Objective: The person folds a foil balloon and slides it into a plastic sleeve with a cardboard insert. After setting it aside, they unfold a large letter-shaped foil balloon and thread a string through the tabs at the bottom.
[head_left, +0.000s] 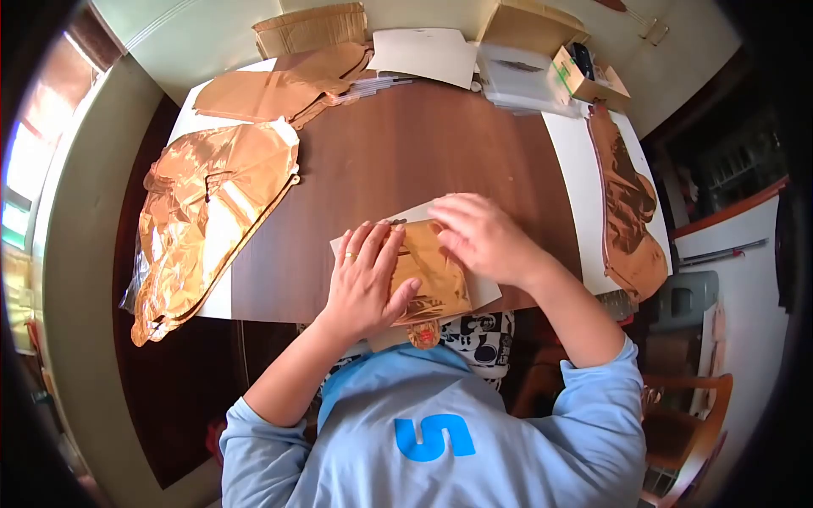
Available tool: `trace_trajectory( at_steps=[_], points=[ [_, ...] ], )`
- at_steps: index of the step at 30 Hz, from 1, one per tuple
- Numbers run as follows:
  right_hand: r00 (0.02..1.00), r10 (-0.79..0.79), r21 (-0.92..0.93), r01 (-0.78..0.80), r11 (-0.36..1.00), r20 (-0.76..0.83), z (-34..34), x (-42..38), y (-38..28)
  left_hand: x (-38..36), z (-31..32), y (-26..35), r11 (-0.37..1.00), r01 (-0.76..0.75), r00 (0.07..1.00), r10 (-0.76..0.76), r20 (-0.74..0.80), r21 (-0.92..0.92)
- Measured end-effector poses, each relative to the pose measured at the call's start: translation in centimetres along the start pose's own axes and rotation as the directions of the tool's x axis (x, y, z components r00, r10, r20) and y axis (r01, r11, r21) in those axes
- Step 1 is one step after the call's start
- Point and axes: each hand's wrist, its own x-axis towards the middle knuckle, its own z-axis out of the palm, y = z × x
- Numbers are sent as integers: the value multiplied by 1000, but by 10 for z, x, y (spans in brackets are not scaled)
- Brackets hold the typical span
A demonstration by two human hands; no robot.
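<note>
A folded gold foil piece (436,275) lies on a white card (483,294) at the table's front edge, with a small end hanging over the edge. My left hand (366,275) rests flat on the foil's left side, fingers spread, a ring on one finger. On the upper right of the foil is my right hand (483,237), its fingers bent and held close together over the foil's corner. Whether anything is pinched under those fingers is hidden.
Crumpled gold foil (212,203) covers the table's left side. More foil (271,89) lies behind it beside clear straws (373,87). Another foil piece (631,207) is at the right. Plastic sleeves (525,80) and an open box (593,80) stand at the back right.
</note>
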Motion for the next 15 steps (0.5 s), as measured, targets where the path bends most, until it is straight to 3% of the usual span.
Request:
trace_trajectory(
  at_steps=[1, 2, 5, 11, 15],
  points=[
    [996, -86, -71, 85, 994, -12, 9, -1, -1, 0, 0, -1, 1000, -4, 1000, 4, -9, -6],
    [994, -75, -99, 83, 992, 81, 17, -1, 4, 0, 1, -1, 1000, -10, 1000, 10, -16, -12],
    [987, -150, -264, 160, 951, 58, 32, 4, 22, 1, 1, -1, 999, -11, 999, 9, -32, -41],
    [988, -143, -310, 154, 938, 59, 24, -7, 28, 6, -3, -3, 990, -95, 995, 99, 27, -103],
    [991, -121, -344, 132, 930, 53, 19, -16, 30, 8, -11, -15, 960, -131, 979, 165, 121, -249]
  ],
)
